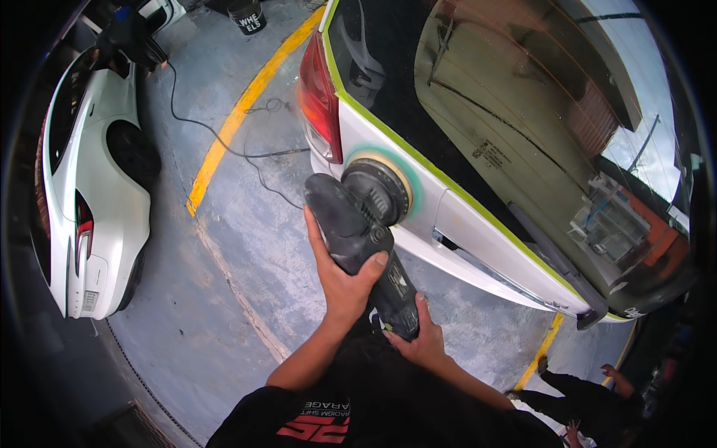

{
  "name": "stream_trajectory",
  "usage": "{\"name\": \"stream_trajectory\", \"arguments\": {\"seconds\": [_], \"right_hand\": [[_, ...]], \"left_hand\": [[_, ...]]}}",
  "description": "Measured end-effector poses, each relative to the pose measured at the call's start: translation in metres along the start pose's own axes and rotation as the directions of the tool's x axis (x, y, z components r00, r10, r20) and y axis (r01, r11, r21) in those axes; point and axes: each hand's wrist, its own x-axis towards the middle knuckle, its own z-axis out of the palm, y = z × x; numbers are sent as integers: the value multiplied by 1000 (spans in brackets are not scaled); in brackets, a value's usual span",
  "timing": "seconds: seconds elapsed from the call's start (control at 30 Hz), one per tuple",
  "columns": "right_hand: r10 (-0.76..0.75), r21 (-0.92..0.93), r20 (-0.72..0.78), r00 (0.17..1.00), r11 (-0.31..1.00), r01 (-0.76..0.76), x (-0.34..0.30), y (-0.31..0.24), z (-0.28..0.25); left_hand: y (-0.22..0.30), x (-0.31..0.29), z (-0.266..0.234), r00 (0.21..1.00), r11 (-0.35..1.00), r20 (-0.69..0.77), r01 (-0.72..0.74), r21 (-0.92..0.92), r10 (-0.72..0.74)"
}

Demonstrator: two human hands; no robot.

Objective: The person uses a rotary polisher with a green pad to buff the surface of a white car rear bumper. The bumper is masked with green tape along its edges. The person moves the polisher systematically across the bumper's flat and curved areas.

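Both my hands grip a black car polisher (370, 239). My left hand (345, 282) wraps round its front body near the head, thumb across the top. My right hand (423, 332) closes round the rear end of its handle. The polisher's round pad, with a teal and pale yellow edge (413, 196), is against or very close to a white car's rear panel (431, 210), just below the red tail light (321, 101). Green masking tape (448, 179) borders the rear window (515, 112) above the panel. The pad's working face is hidden.
A black cable (258, 155) crosses the grey floor to the left. Another white car (112, 201) stands at the far left, with a person in dark clothes (127, 37) beside it. A black bucket (246, 16) is at the top. Another person in dark clothes (586, 407) is at lower right.
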Motion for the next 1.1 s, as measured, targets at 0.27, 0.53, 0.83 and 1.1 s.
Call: {"name": "stream_trajectory", "arguments": {"seconds": [0.27, 0.53, 0.83, 1.1], "right_hand": [[-27, 82, 27, 999, 996, 24, 71, -53, -8], [-16, 62, -56, 998, 998, 20, -11, -10, -7], [27, -33, 82, 996, 999, -24, 56, -53, -17], [32, -246, 106, 994, 969, -5, 32, -60, -37]], "left_hand": [[27, 57, -12, 995, 996, -63, 83, 37, -81], [15, -11, 11, 999, 997, 43, 30, 76, -33], [-4, 40, -22, 989, 992, -82, 115, -57, -119], [-35, 16, -23, 945, 913, -86, 278, -299, -316]]}}
